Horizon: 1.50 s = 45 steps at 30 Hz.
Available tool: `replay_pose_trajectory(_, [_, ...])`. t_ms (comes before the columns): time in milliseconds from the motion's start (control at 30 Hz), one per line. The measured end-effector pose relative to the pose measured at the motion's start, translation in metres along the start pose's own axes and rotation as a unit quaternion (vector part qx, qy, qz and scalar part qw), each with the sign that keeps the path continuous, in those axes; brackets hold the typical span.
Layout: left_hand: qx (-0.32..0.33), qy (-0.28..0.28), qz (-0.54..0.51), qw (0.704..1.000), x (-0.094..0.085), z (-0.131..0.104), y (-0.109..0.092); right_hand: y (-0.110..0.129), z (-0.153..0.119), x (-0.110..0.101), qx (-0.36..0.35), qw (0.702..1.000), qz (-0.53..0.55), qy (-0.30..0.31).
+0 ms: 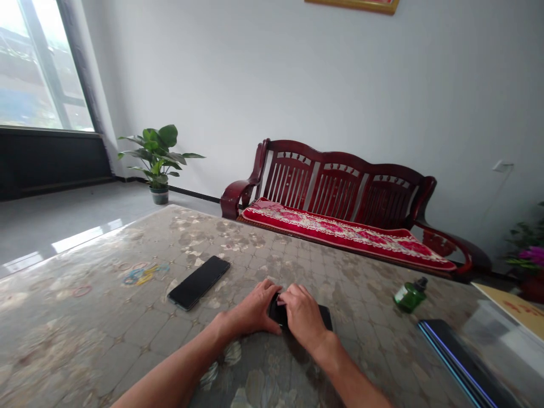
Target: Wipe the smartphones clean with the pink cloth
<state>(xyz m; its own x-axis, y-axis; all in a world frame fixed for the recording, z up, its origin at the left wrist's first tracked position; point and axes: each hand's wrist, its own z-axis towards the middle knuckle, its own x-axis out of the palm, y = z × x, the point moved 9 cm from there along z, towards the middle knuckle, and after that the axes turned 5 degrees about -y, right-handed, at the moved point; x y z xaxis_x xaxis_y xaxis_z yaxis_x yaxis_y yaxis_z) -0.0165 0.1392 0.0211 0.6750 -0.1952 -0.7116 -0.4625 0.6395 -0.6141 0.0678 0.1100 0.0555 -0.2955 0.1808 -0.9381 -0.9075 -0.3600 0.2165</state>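
A dark, flat object [326, 318] lies on the patterned tablecloth [140, 334] near the front middle, mostly covered by both hands. My left hand [254, 310] grips its left end, thumb at the near edge and fingers at the far edge. Bent over the top of it is my right hand [302, 317], fingers closed together near the left fingertips. Whether the right fingers pinch something small cannot be made out. To the left of my hands, a black phone [199, 282] lies flat, touched by neither hand.
Colourful rubber bands [142, 274] lie left of the phone. At the right are a green bottle [409, 296], dark folded devices or cases [465, 362] and a yellowish box [512, 309]. Beyond the table stand a red wooden bench [335, 192] and a potted plant [159, 194].
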Motion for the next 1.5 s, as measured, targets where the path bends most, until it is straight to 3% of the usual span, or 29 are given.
replay_pose_trajectory(167, [-0.022,-0.02,0.006,1.0,0.001,0.0,0.005,0.016,-0.014,0.003,-0.046,0.997,0.031,0.054])
replay_pose_trajectory(467, [-0.009,0.005,-0.037,0.999,-0.001,-0.001,0.001,0.008,0.007,-0.001,0.0,1.0,-0.002,-0.009])
replay_pose_trajectory(667, [-0.036,-0.003,-0.044,0.998,0.004,-0.002,0.011,0.01,-0.014,0.003,-0.031,0.999,0.021,0.037])
replay_pose_trajectory(767, [-0.048,0.006,-0.044,0.998,0.005,-0.003,0.012,-0.006,-0.018,-0.003,-0.017,0.999,0.021,0.042])
replay_pose_trajectory(1000, [-0.055,0.011,-0.017,0.998,0.0,-0.005,0.007,-0.065,-0.019,-0.025,0.099,0.994,-0.039,-0.022])
replay_pose_trajectory(1067, [-0.056,0.01,-0.02,0.998,-0.001,-0.005,0.006,-0.065,-0.026,-0.024,0.105,0.993,-0.037,-0.027])
replay_pose_trajectory(1267, [-0.052,0.004,-0.03,0.998,-0.003,-0.005,0.003,-0.04,-0.044,-0.012,0.04,0.999,0.013,0.008])
replay_pose_trajectory(1500, [-0.059,0.009,-0.003,0.998,-0.004,-0.006,0.0,-0.078,-0.046,-0.028,0.123,0.99,-0.055,-0.035])
